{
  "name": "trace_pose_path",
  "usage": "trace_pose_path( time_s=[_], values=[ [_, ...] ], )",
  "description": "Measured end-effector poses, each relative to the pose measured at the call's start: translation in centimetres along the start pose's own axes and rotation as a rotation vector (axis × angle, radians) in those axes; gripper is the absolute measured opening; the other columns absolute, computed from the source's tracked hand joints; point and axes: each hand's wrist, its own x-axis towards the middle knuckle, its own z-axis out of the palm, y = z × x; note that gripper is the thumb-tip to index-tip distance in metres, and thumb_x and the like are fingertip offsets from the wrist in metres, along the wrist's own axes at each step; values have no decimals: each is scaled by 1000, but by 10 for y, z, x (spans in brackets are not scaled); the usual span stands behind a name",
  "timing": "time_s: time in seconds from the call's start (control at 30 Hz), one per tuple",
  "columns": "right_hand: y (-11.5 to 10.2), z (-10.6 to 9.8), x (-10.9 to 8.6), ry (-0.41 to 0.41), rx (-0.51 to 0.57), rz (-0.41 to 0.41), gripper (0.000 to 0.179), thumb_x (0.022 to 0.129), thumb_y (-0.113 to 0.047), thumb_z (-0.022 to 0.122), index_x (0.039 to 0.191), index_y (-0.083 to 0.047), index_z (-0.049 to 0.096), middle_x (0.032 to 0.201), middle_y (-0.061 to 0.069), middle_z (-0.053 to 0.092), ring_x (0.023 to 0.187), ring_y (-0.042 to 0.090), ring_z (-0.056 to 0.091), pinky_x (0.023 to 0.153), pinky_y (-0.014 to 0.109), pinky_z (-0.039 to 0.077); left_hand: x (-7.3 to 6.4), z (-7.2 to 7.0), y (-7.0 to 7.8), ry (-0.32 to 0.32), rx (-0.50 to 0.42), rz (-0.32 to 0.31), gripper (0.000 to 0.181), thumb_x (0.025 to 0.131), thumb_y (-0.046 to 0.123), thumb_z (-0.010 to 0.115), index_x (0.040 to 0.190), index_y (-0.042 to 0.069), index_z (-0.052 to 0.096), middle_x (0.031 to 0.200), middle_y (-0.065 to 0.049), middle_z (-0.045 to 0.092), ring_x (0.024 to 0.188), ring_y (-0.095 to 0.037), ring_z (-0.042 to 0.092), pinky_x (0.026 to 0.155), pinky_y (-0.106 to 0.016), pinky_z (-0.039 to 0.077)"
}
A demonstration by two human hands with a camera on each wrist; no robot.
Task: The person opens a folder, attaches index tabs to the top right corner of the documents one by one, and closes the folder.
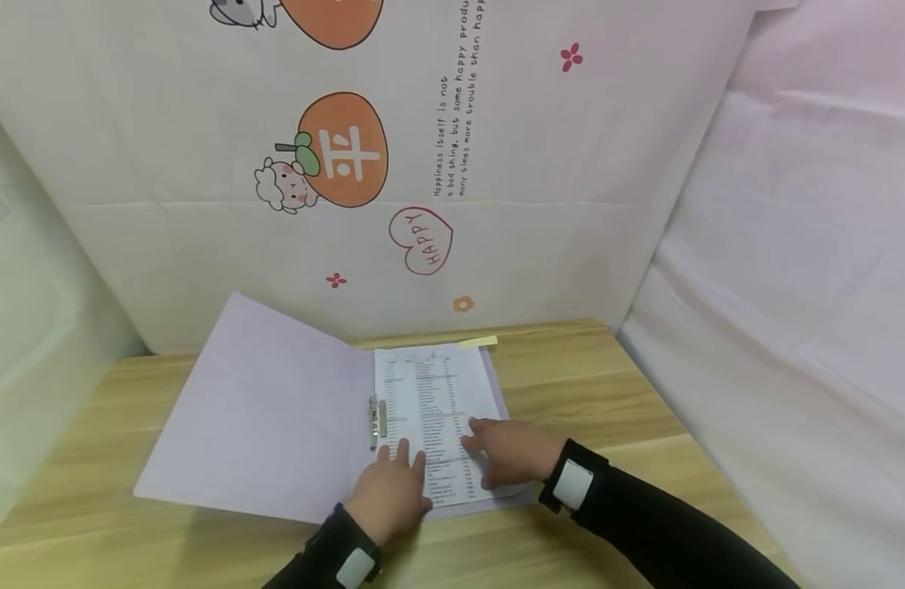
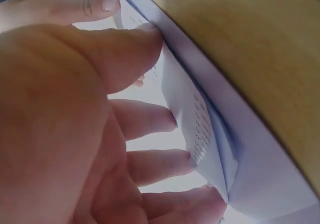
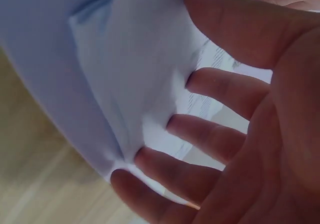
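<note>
A pale lavender file folder (image 1: 276, 425) lies open on the wooden table, its cover spread to the left. Inside it are printed paper sheets (image 1: 441, 393), beside a metal clip (image 1: 377, 419) along the spine. My left hand (image 1: 389, 493) rests its spread fingertips on the lower left part of the sheets, close below the clip. On the right side of the sheets, my right hand (image 1: 517, 451) touches the paper with its fingertips. Both wrist views show the fingers apart and the paper bowed slightly near its edge. Neither hand pinches anything.
A yellow strip (image 1: 479, 341) sticks out at the folder's top right edge. Behind the table (image 1: 592, 384) hangs a white printed cloth (image 1: 533, 245), with more white cloth (image 1: 806, 286) on the right side. Each wrist wears a black strap.
</note>
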Motion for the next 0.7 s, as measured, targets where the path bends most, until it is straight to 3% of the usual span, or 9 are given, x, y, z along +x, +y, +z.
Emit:
trace_pose_path(
  time_s=[0.13,0.27,0.37,0.53,0.7],
  values=[
    [0,3,0,25,-28,-5,68,78,-32,83,139,-13,60,145,14,50,131,27,49,102,37,44,2,-3,6,17,39,9,82,83,63,68,135,0,60,134,-33,53,117,-52,53,93,-57,47],
    [0,3,3,16,-43,10,67,77,-33,84,138,-15,61,145,14,51,130,27,51,102,37,43,10,0,14,49,59,5,82,85,71,59,136,7,61,124,-34,57,110,-49,58,96,-61,42],
    [-1,2,4,5,-43,19,67,77,-33,84,137,-16,62,145,13,51,129,27,52,102,36,44,16,3,21,43,64,-53,82,85,74,54,142,15,58,125,-34,56,112,-52,56,93,-64,43],
    [0,2,3,5,-18,8,66,77,-33,84,137,-16,63,145,13,51,128,28,52,102,39,44,21,8,30,38,74,-153,85,79,79,57,146,26,53,128,-34,52,110,-63,51,73,-65,51],
    [15,6,0,7,75,-36,55,84,-33,79,134,-15,64,146,12,51,131,27,50,105,41,41,21,0,33,33,26,-169,80,79,74,64,144,27,56,127,-34,52,108,-65,50,72,-65,52]
  ],
)
